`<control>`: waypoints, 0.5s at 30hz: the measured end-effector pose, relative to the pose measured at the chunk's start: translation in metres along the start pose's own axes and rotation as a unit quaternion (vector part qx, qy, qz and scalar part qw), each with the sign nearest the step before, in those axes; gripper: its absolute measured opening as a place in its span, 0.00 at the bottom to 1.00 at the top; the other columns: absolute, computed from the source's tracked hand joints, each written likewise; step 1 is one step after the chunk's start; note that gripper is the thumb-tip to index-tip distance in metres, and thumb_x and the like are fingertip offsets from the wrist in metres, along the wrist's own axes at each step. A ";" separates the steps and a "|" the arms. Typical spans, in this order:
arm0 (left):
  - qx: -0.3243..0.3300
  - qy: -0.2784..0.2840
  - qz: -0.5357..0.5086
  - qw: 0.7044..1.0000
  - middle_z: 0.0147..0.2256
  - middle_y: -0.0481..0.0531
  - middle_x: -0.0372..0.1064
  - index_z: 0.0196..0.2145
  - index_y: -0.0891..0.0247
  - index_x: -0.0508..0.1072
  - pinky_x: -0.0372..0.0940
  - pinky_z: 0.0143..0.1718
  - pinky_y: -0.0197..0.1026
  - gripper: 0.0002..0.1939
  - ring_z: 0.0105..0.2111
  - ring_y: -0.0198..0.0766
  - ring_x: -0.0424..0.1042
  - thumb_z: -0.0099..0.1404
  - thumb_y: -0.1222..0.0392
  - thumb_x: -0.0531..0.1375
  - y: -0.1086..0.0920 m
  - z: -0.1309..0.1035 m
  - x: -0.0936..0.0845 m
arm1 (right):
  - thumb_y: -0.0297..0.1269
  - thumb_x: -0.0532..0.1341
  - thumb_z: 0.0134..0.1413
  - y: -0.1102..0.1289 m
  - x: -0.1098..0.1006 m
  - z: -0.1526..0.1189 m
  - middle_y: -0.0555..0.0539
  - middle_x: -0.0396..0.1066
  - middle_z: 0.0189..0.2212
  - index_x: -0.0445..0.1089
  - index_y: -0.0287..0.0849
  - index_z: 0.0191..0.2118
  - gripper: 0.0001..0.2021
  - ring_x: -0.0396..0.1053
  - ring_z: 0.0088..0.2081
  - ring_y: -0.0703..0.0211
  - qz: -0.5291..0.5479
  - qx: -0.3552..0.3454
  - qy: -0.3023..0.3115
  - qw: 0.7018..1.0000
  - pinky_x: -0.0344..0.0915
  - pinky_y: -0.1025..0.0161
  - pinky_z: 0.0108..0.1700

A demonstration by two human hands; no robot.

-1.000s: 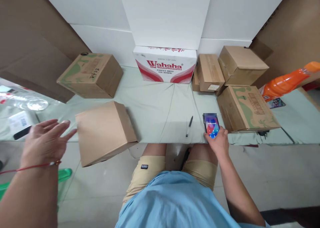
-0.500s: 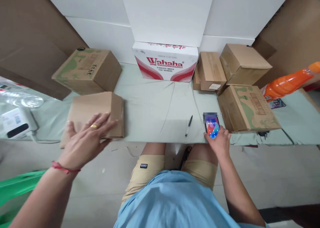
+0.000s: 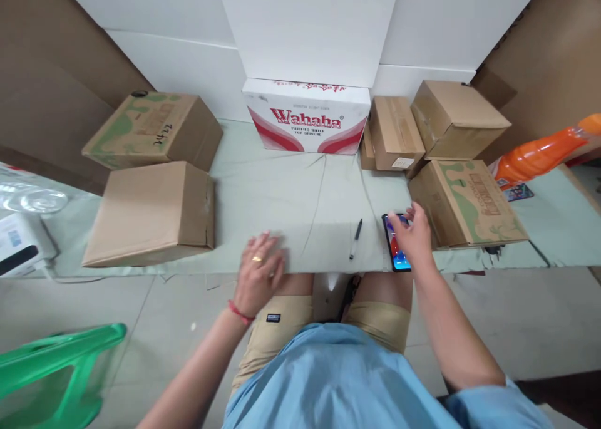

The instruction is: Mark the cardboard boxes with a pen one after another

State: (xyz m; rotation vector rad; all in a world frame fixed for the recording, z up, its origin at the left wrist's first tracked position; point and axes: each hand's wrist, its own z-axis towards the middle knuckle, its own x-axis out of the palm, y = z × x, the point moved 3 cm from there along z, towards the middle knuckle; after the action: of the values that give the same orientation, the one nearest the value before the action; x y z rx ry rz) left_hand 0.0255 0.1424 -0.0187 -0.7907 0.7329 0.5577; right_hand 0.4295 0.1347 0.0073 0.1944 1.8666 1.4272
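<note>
A phone (image 3: 399, 257) with a lit screen lies near the table's front edge, right of centre. My right hand (image 3: 416, 235) is over its upper part, fingers bent and apart, with nothing gripped. My left hand (image 3: 260, 272), slightly blurred, is at the front edge left of centre, fingers loosely spread and holding nothing. Between the hands a pen (image 3: 356, 238) lies on the cloth. To the left of my left hand sits a plain brown box (image 3: 141, 213), touched by neither hand.
A marked box (image 3: 154, 128) stands back left, a white Wahaha box (image 3: 307, 119) back centre. Brown boxes (image 3: 457, 113) and an orange bottle (image 3: 539, 156) are at the right. A white device (image 3: 23, 241) sits far left, a green stool (image 3: 70, 354) below.
My left hand has left the plain box and moved right to the front edge. The plain box sits farther left. My right hand has moved up over the phone, its fingers off the phone's lower edges.
</note>
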 end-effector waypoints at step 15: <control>0.015 0.088 -0.101 0.991 0.55 0.66 0.79 0.51 0.63 0.80 0.73 0.62 0.64 0.13 0.62 0.57 0.76 0.73 0.69 0.59 -0.043 0.031 0.093 | 0.43 0.50 0.69 0.092 0.041 0.145 0.39 0.75 0.47 0.69 0.33 0.44 0.18 0.76 0.46 0.57 0.297 0.202 -0.036 0.932 0.73 0.52 0.43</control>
State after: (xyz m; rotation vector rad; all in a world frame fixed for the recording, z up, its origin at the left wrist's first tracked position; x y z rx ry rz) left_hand 0.1250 0.1579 -0.0560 -0.8817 0.8097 0.2953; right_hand 0.4655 0.3004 0.0568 1.0787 2.1207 1.3538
